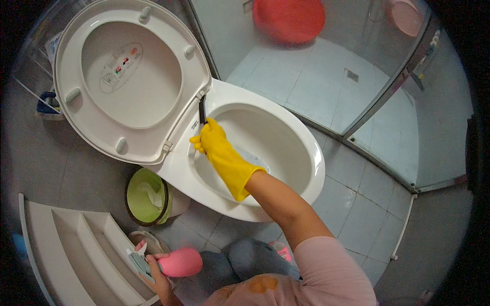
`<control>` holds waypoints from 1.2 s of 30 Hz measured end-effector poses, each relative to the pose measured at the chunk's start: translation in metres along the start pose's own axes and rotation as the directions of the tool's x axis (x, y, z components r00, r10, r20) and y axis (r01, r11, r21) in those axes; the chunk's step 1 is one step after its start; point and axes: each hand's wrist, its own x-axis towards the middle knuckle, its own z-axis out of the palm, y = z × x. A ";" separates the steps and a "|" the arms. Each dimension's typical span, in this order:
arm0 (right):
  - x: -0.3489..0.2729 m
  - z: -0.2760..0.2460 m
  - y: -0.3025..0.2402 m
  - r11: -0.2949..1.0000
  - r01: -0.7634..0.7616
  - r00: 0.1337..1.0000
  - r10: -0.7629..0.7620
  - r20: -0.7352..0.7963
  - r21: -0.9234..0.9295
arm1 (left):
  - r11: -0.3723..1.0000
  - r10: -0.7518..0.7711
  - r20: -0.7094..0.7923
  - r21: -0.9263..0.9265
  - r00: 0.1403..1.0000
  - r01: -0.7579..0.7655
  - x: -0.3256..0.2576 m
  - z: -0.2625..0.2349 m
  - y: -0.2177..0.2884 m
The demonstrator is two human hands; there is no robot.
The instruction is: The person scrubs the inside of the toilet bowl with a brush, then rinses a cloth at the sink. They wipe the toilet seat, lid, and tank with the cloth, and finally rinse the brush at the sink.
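Note:
My right hand (209, 136), in a long yellow rubber glove, is closed on a narrow black brush-like tool (202, 109). The tool lies against the back rim of a white toilet (296, 122), beside the seat hinge; most of its grip is hidden by the glove. The toilet's lid and seat (69, 48) are raised. Foam or bubbly water (252, 158) shows in the bowl, partly behind my glove. Low on the left, my bare left hand (159, 278) grips a pink spray bottle (182, 262) by its grey trigger head, tilted on its side.
A light green bin (145, 196) with a dark rim stands beside the toilet. White shelves (87, 239) fill the lower left. Behind the toilet, a glass shower screen (383, 115) encloses a tiled floor and a red basin (289, 20). A pink object (282, 251) lies near my legs.

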 end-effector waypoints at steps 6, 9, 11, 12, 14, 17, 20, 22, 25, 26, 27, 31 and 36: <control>0.038 -0.006 0.011 1.000 -0.022 0.999 0.022 0.023 0.016 | 0.998 -0.038 -0.023 -0.045 0.999 0.037 -0.009 -0.016 -0.029; 0.008 0.007 0.008 0.991 0.029 0.998 -0.036 -0.049 -0.129 | 0.998 0.018 -0.067 -0.060 0.998 -0.022 -0.015 -0.007 -0.020; 0.022 -0.008 -0.002 0.989 0.094 0.995 -0.097 -0.020 -0.111 | 0.999 -0.009 -0.036 -0.037 0.999 0.007 -0.016 -0.004 -0.023; 0.025 -0.016 -0.006 0.988 0.123 0.992 -0.124 -0.007 -0.095 | 0.999 -0.047 0.008 -0.002 0.999 0.047 -0.013 -0.011 -0.035; 0.001 -0.014 0.003 0.990 0.118 0.993 -0.119 -0.003 -0.076 | 0.998 -0.069 0.038 0.009 0.997 0.069 -0.010 -0.021 -0.050; -0.025 -0.015 0.010 0.960 0.236 0.972 -0.235 0.022 -0.148 | 1.000 0.011 0.059 0.026 0.998 -0.012 -0.007 -0.023 -0.066; -0.017 -0.013 0.014 0.956 0.235 0.972 -0.236 0.015 -0.174 | 0.983 -0.021 0.022 0.184 1.000 0.016 -0.011 -0.030 -0.087; -0.007 -0.018 0.015 0.971 0.186 0.981 -0.191 -0.020 -0.151 | 0.987 -0.112 -0.056 0.107 0.992 0.117 -0.005 -0.025 -0.088; -0.012 -0.018 0.024 0.952 0.228 0.972 -0.233 -0.002 -0.203 | 0.999 0.035 -0.049 -0.017 0.998 -0.036 -0.010 -0.011 -0.066; -0.010 -0.016 0.022 0.947 0.243 0.969 -0.247 0.011 -0.211 | 0.999 -0.045 -0.034 -0.021 0.998 0.045 -0.008 -0.014 -0.070; -0.011 -0.015 0.021 0.944 0.250 0.967 -0.252 0.017 -0.218 | 0.991 -0.131 -0.015 -0.017 0.991 0.131 -0.007 -0.019 -0.071; -0.036 -0.023 0.003 0.875 0.187 0.981 -0.191 0.037 -0.446 | 0.998 -0.048 -0.018 -0.048 0.999 0.047 -0.014 -0.008 -0.055; -0.022 -0.034 0.009 0.565 0.247 0.959 -0.259 0.114 -0.788 | 0.989 -0.150 -0.053 -0.010 0.987 0.149 -0.006 -0.017 -0.091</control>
